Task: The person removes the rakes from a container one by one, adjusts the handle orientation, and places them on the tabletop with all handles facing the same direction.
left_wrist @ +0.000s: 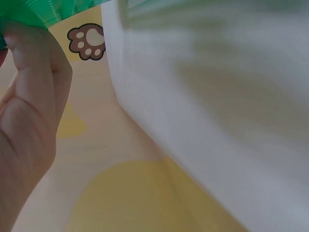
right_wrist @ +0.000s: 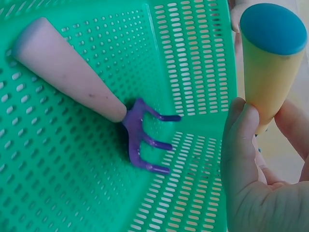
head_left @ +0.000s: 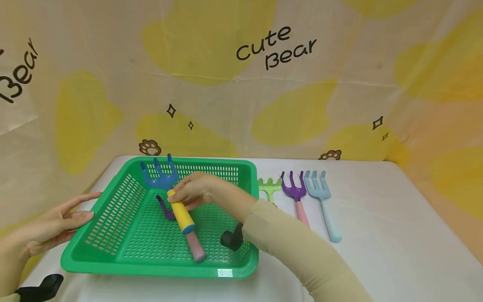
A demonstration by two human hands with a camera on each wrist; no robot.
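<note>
My left hand (head_left: 56,224) grips the left rim of a green plastic basket (head_left: 158,270), thumb on the near side. The left wrist view catches only a corner of that basket above these fingers. Over the basket, my right hand (head_left: 201,188) pinches a toy garden fork (head_left: 183,216) with a yellow handle and blue tines, its tines toward the back left. Below it, a purple fork with a pink handle (right_wrist: 70,67) lies on the basket's mesh floor, partly covered by the held fork in the head view.
Right of the basket, a green rake (head_left: 270,186), a second purple fork (head_left: 295,191) with pink handle and a light blue fork (head_left: 325,205) lie in a row on the white table (head_left: 396,235). A patterned cloth (head_left: 226,105) hangs behind.
</note>
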